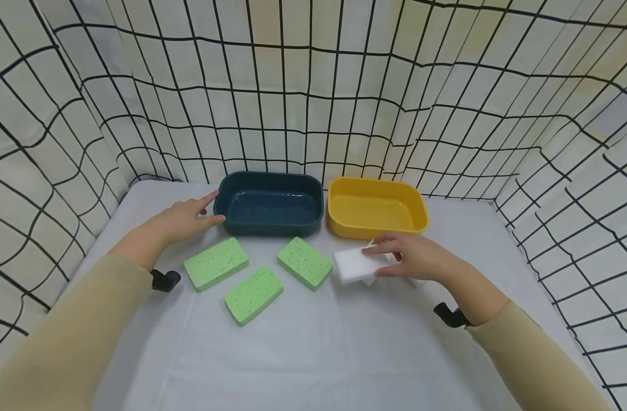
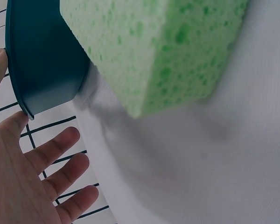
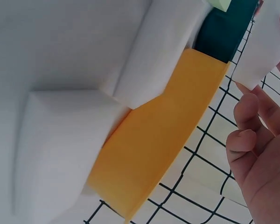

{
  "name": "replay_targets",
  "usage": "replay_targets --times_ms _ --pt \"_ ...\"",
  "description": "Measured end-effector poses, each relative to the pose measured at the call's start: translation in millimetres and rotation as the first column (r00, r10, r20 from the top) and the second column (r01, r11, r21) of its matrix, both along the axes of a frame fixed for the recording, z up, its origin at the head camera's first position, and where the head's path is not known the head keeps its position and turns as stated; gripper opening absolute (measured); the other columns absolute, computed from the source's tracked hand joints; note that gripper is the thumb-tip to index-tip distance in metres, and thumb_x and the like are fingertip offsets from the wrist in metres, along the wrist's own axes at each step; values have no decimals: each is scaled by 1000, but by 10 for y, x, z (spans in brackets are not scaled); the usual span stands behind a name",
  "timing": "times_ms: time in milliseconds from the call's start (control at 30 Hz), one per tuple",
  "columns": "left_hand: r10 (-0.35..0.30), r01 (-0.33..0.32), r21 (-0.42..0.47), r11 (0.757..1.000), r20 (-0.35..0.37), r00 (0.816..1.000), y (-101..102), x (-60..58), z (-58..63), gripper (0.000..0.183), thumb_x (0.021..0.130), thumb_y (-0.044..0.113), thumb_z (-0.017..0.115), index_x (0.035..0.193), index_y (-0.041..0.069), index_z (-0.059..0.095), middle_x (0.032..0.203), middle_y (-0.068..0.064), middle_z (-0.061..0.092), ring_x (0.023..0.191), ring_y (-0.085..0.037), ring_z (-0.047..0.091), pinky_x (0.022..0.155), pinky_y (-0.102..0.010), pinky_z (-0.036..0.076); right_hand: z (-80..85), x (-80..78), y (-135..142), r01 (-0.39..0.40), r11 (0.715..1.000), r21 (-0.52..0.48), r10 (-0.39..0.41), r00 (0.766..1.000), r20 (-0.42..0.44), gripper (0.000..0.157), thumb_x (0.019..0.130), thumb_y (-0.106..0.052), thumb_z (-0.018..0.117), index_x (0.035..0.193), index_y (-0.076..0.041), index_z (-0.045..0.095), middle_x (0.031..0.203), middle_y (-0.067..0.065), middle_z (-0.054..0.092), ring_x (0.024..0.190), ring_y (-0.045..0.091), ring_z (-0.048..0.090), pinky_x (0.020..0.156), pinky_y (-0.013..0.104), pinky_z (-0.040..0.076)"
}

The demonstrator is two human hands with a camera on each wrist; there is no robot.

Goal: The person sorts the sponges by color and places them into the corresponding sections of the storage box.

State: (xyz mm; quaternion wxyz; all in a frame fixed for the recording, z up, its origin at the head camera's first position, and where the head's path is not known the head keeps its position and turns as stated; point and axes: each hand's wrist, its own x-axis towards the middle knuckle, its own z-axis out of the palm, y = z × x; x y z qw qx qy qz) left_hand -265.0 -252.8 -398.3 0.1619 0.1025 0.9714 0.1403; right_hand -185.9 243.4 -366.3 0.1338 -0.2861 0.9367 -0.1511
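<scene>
My left hand (image 1: pixel 182 224) touches the left end of a dark teal tray (image 1: pixel 269 229) with thumb and index finger. In the left wrist view its other fingers (image 2: pixel 67 170) are spread off the tray. My right hand (image 1: pixel 413 258) pinches a white sponge-like block (image 1: pixel 356 265) between thumb and fingers, raised over the table in front of a yellow tray (image 1: pixel 365 231). Two more white blocks, one lying flat (image 3: pixel 65 149) and one beside it (image 3: pixel 154 51), sit near the yellow tray in the right wrist view; in the head view the right hand mostly hides them.
Three green speckled sponges lie on the white cloth: a left one (image 1: pixel 216 264), a front one (image 1: pixel 253 295) and one near the middle (image 1: pixel 305 262). Black wire grid panels (image 1: pixel 308 97) backed with pale cloth stand behind the trays and along both sides.
</scene>
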Motion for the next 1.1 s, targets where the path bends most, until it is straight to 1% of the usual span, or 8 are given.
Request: replay_targets --times_ms 167,433,533,700,767,933,967,1100 --pt "0 0 2 1000 3 1000 -6 -6 -26 89 96 71 37 161 22 0 140 -29 49 131 -58 33 99 -75 29 43 -133 -98 -21 999 -27 20 1000 -12 51 82 -44 80 131 -36 66 127 -4 58 84 17 53 70 30 47" --pt "2 -2 13 1000 14 1000 -3 -11 -41 90 95 72 37 161 22 -1 140 -30 48 131 -58 33 100 -74 29 68 -431 -296 -21 998 -51 19 999 -37 50 85 -44 77 132 -32 66 132 2 57 84 18 53 70 30 47" --pt "12 -12 19 1000 23 1000 0 0 -30 89 96 71 37 161 23 -1 141 -29 47 132 -58 32 101 -75 28 89 -518 -411 11 999 -54 -12 1000 -19 50 85 -46 77 132 -35 65 135 0 55 88 20 54 73 32 48" --pt "19 -19 27 999 31 999 -8 15 -14 91 95 72 37 160 23 -2 141 -29 47 132 -57 31 101 -74 28 150 -659 -641 97 994 -51 -95 995 36 52 83 -56 73 132 -44 62 140 -4 51 99 22 54 80 33 48" --pt "17 -18 25 1000 32 999 -14 13 -17 92 94 73 36 160 23 -2 141 -29 47 132 -57 32 100 -74 28 178 -723 -744 107 993 -44 -105 994 35 52 82 -59 72 132 -45 62 140 -5 51 99 21 54 80 32 48" --pt "11 -11 24 1000 27 1000 -11 5 -18 91 95 72 37 160 23 -3 141 -30 47 131 -57 33 100 -74 29 229 -908 -1021 76 997 -21 -77 997 -13 51 84 -55 72 133 -42 62 134 -5 55 94 20 53 77 32 48" --pt "9 -10 24 1000 26 1000 -11 4 -16 91 95 72 37 160 22 -3 141 -31 46 131 -57 33 100 -74 29 235 -947 -1078 72 997 -15 -72 997 -20 51 85 -54 72 133 -41 62 135 -4 55 95 19 54 79 33 48" --pt "7 -8 23 1000 25 1000 0 -2 -8 90 95 71 37 160 22 -3 140 -31 46 130 -57 34 99 -74 30 239 -1094 -1299 58 998 18 -57 997 -52 50 87 -53 70 135 -39 61 143 -3 52 115 21 52 97 41 46"
